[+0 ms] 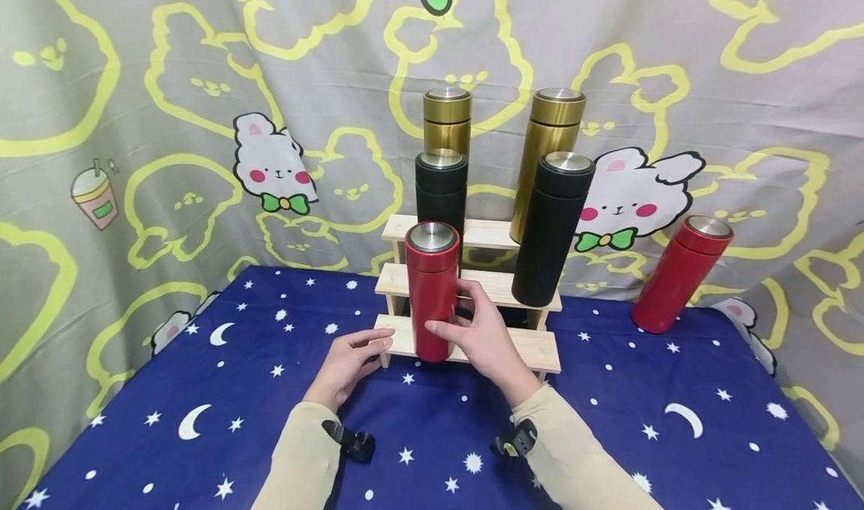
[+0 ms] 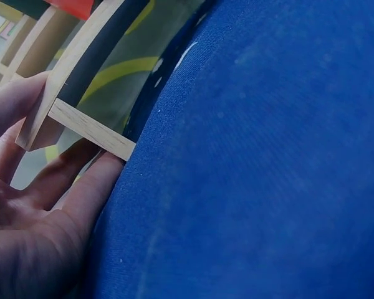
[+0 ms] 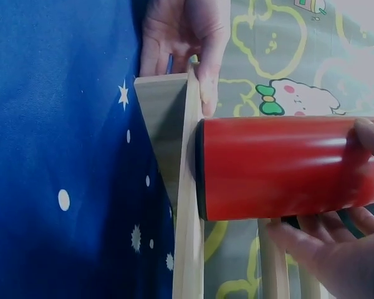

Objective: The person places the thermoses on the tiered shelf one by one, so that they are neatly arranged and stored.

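Note:
My right hand (image 1: pixel 489 337) grips a red thermos (image 1: pixel 432 300) with a silver lid top, thumb on the near side and fingers round its right. The thermos stands upright at the left part of the lowest step of a three-tier wooden stand (image 1: pixel 529 351); the right wrist view shows its dark base against the board. My left hand (image 1: pixel 347 364) holds the left end of that lowest step. In the left wrist view one digit lies on the board (image 2: pixel 75 56), while other fingers are by the wooden leg (image 2: pixel 90 129).
Two black thermoses (image 1: pixel 553 229) stand on the middle step, and two gold ones (image 1: pixel 550 139) on the top step. Another red thermos (image 1: pixel 682 274) stands at the right on the blue star-patterned cloth (image 1: pixel 601 442). A cartoon-print curtain (image 1: pixel 364 67) hangs behind.

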